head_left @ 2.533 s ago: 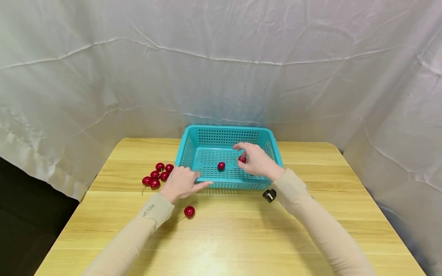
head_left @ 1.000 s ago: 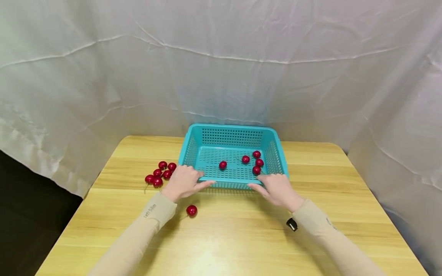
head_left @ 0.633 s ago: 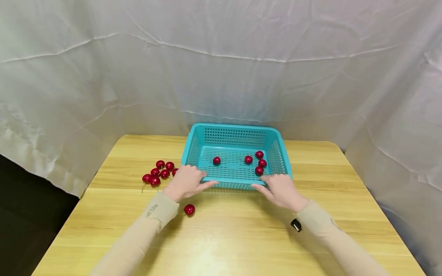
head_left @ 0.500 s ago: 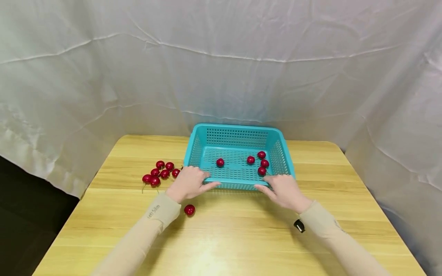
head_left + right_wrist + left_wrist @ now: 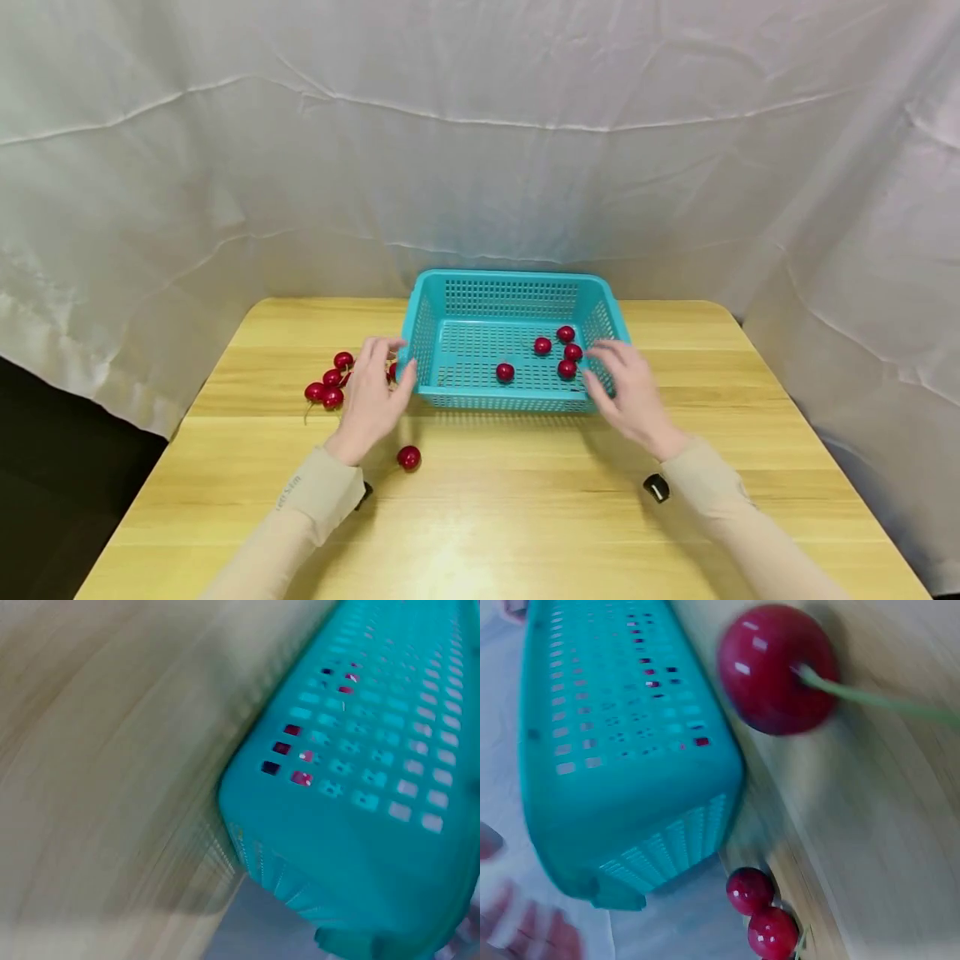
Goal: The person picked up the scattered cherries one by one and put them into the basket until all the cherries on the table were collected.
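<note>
Two beige sleeves (image 5: 300, 508) are stretched over the wood-grain table (image 5: 525, 517) toward a teal basket (image 5: 480, 396), and a small black gadget (image 5: 657, 487) can be made out by the right cuff. A lone cherry (image 5: 408, 457) is parked on the table in front of the basket, nearer its left end; the pale green stem is caught pretty well from the left wrist.

The left hand (image 5: 371, 400) is held at the basket's near left corner, thumb and fingers spread apart. Whether the rim is being touched can't really be told, since the fingers are blurred in the wrist shot. The right hand (image 5: 633, 396) is held at the basket's near right corner, fingers loosely bent and thumb set apart from them; contact with the rim can't be confirmed there either.

Left of the basket, a bunch of loose cherries (image 5: 333, 398) is scattered on the table, some of them partly blocked by the left hand. Another cherry (image 5: 393, 371) is glimpsed past that hand's fingers, right beside the basket's left wall.

Inside the basket, five cherries (image 5: 505, 372) can be counted: one is placed near the front wall, about midway along, and four are grouped toward the right end. Behind the basket, the whole background is filled by a creased grey cloth (image 5: 480, 183).
</note>
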The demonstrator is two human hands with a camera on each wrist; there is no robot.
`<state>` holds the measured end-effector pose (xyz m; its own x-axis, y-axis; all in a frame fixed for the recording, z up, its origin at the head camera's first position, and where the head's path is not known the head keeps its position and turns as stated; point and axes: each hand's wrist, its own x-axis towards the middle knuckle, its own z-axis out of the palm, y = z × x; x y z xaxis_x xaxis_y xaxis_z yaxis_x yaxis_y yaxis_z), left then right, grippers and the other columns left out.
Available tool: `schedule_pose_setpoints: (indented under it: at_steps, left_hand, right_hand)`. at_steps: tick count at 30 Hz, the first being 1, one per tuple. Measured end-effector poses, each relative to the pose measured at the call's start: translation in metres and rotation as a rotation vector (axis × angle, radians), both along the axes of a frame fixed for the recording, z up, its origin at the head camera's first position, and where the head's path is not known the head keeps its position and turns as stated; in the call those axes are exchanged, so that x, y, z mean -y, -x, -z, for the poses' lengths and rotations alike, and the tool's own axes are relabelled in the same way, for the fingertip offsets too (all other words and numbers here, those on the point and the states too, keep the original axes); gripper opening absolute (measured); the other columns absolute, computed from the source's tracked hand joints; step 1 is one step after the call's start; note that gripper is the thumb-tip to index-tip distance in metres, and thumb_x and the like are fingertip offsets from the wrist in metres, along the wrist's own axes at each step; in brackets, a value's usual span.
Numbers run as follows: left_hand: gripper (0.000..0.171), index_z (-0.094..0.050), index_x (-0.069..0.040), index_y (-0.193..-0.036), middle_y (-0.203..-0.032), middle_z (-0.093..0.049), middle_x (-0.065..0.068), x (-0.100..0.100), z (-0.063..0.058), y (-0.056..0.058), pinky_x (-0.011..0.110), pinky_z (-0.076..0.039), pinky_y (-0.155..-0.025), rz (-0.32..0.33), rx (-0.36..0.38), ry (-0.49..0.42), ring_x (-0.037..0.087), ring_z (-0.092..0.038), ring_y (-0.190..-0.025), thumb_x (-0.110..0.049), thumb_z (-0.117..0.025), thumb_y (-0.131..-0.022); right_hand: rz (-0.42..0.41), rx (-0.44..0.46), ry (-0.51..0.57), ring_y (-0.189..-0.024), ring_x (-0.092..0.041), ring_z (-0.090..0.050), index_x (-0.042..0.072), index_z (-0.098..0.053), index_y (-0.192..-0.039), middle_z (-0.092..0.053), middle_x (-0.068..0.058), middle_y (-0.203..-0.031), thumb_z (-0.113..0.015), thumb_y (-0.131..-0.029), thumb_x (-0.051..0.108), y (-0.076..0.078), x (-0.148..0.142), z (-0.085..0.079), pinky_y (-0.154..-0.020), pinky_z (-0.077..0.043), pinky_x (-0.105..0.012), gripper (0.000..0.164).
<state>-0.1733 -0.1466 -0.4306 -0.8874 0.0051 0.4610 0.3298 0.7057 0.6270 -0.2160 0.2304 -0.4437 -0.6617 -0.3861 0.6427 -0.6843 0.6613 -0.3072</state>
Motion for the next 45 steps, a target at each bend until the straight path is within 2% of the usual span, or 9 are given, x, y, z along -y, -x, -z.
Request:
schedule_pose_setpoints:
  at_steps: [4,7,9,18,22,27,32,38,45]
  left_hand:
    - [0.053,-0.045,0.0,-0.145,-0.141,-0.052,0.02,0.011,0.001,0.004,0.054,-0.048,-0.099,-0.064,0.169,-0.024,0.038,-0.055,-0.124,-0.03,-0.053,-0.103]
    - [0.054,-0.044,0.003,-0.147,-0.144,-0.051,0.022,0.016,0.004,0.007,0.057,-0.045,-0.105,-0.059,0.239,-0.007,0.04,-0.053,-0.129,-0.031,-0.049,-0.105]
    - [0.052,-0.046,0.003,-0.146,-0.145,-0.052,0.022,0.018,0.008,0.008,0.057,-0.044,-0.107,-0.049,0.252,0.006,0.041,-0.052,-0.132,-0.028,-0.047,-0.105]
    - [0.048,-0.045,-0.003,-0.15,-0.152,-0.048,0.018,0.022,0.012,0.011,0.058,-0.038,-0.114,0.035,0.27,0.003,0.04,-0.046,-0.14,-0.026,-0.042,-0.107]
    - [0.048,-0.044,-0.006,-0.15,-0.151,-0.05,0.016,0.028,0.01,0.008,0.058,-0.041,-0.112,0.063,0.255,0.016,0.038,-0.049,-0.138,-0.026,-0.042,-0.107]
    - [0.041,-0.051,-0.005,-0.143,-0.142,-0.056,0.017,0.049,0.011,0.001,0.056,-0.045,-0.106,0.01,0.141,0.131,0.038,-0.055,-0.129,-0.02,-0.048,-0.105]
    - [0.028,-0.061,-0.005,-0.124,-0.123,-0.062,0.016,0.078,0.02,-0.008,0.053,-0.051,-0.092,-0.068,0.042,0.313,0.038,-0.06,-0.109,-0.014,-0.055,-0.099]
    - [0.019,-0.066,-0.004,-0.111,-0.11,-0.063,0.016,0.104,0.028,-0.023,0.051,-0.053,-0.078,-0.111,-0.004,0.488,0.036,-0.06,-0.094,-0.01,-0.062,-0.093]
    - [0.026,-0.067,-0.003,-0.115,-0.11,-0.062,0.018,0.116,0.028,-0.034,0.052,-0.054,-0.075,-0.109,0.039,0.564,0.036,-0.059,-0.094,-0.012,-0.068,-0.09]
  right_hand:
    - [0.146,0.181,0.168,-0.116,-0.05,-0.052,-0.012,-0.048,-0.135,-0.049,-0.037,-0.134,-0.058,-0.087,0.002,0.001,-0.009,-0.005,-0.096,-0.045,-0.066,0.052]
    - [0.197,0.359,0.168,-0.115,-0.051,-0.054,-0.011,-0.038,-0.144,-0.046,-0.037,-0.136,-0.053,-0.087,0.0,-0.002,-0.014,-0.004,-0.091,-0.05,-0.065,0.06]
    - [0.21,0.418,0.141,-0.116,-0.053,-0.054,-0.011,-0.035,-0.147,-0.045,-0.038,-0.138,-0.05,-0.087,-0.001,-0.004,-0.015,-0.002,-0.092,-0.05,-0.066,0.062]
    - [0.268,0.436,0.107,-0.123,-0.055,-0.049,-0.013,-0.034,-0.147,-0.04,-0.04,-0.144,-0.046,-0.09,-0.005,-0.009,-0.018,-0.005,-0.101,-0.041,-0.07,0.06]
    - [0.302,0.379,0.073,-0.121,-0.055,-0.051,-0.014,-0.039,-0.144,-0.043,-0.039,-0.143,-0.049,-0.088,-0.003,-0.009,-0.016,-0.006,-0.099,-0.043,-0.07,0.058]
    - [0.285,0.122,0.047,-0.123,-0.056,-0.05,-0.012,-0.054,-0.131,-0.051,-0.037,-0.137,-0.059,-0.084,-0.002,-0.01,-0.001,-0.006,-0.098,-0.043,-0.071,0.048]
    - [0.176,-0.084,0.012,-0.116,-0.047,-0.058,-0.009,-0.062,-0.122,-0.061,-0.029,-0.125,-0.063,-0.081,-0.004,-0.018,0.023,-0.011,-0.095,-0.05,-0.061,0.041]
    - [0.008,-0.139,-0.061,-0.11,-0.035,-0.063,-0.005,-0.065,-0.116,-0.066,-0.02,-0.118,-0.064,-0.082,-0.002,-0.034,0.055,-0.015,-0.092,-0.055,-0.048,0.034]
    - [-0.116,-0.119,-0.049,-0.106,-0.027,-0.065,0.0,-0.067,-0.114,-0.068,-0.013,-0.115,-0.065,-0.082,-0.002,-0.047,0.091,-0.017,-0.087,-0.058,-0.043,0.032]
